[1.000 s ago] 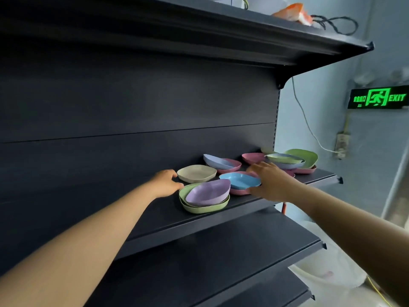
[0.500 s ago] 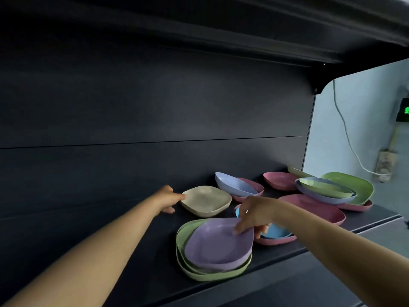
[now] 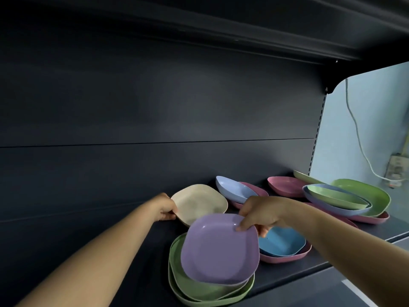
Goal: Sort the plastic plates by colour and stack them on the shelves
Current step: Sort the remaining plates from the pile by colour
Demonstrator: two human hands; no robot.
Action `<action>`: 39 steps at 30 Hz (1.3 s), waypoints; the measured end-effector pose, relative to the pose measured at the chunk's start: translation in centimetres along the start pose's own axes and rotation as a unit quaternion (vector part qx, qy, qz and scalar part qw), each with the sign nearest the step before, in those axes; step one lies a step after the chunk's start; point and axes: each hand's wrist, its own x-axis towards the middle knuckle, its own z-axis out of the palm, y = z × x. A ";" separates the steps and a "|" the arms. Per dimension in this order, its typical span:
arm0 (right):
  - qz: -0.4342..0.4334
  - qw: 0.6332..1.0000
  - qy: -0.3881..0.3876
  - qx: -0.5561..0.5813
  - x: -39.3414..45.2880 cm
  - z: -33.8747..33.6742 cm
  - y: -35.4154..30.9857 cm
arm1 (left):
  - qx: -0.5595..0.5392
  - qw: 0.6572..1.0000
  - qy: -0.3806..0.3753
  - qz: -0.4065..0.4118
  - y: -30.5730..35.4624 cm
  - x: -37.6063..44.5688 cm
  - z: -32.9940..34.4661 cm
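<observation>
Our right hand (image 3: 261, 214) grip is now clamped on the far-right corner of the purple plate (image 3: 220, 249), thumb on top, fingers under; half a sec ago it only touched the rim w/ the plate sitting flat in the green plates (image 3: 188, 284). Now the plate is tilted up, far edge raised, near edge low over the greens, so we judge the lift-off has begun. That frees the green stack as a one-colour pile. Our left hand (image 3: 166, 209) grip is closed on the near-left edge of the beige plate (image 3: 199, 202), just left of the purple one, as before. Right of our right grip: blue plate (image 3: 281, 242) nested in a pink plate (image 3: 285, 259), still mixed. Shelf (image 3: 287, 274) holds more unsorted plates further right. Next: find purple a spot.
</observation>
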 end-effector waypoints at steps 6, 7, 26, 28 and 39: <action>-0.032 0.991 0.044 0.126 -0.7 -0.6 -0.7 | -0.104 0.990 0.092 0.003 -1.5 -3.1 -3.6; -0.041 0.986 0.053 0.152 -1.0 -0.6 -0.9 | -0.118 0.987 0.109 0.005 -1.7 -4.2 -4.3; -0.187 0.940 0.043 0.283 -10.4 11.4 -13.8 | -0.317 0.866 0.378 0.084 -11.2 -33.8 -17.4; -0.210 0.934 0.033 0.286 -11.3 13.3 -16.8 | -0.314 0.853 0.407 0.088 -12.3 -36.3 -20.0; -0.293 0.902 -0.012 0.316 -16.2 26.9 -34.2 | -0.258 0.808 0.524 0.085 -21.1 -48.5 -37.5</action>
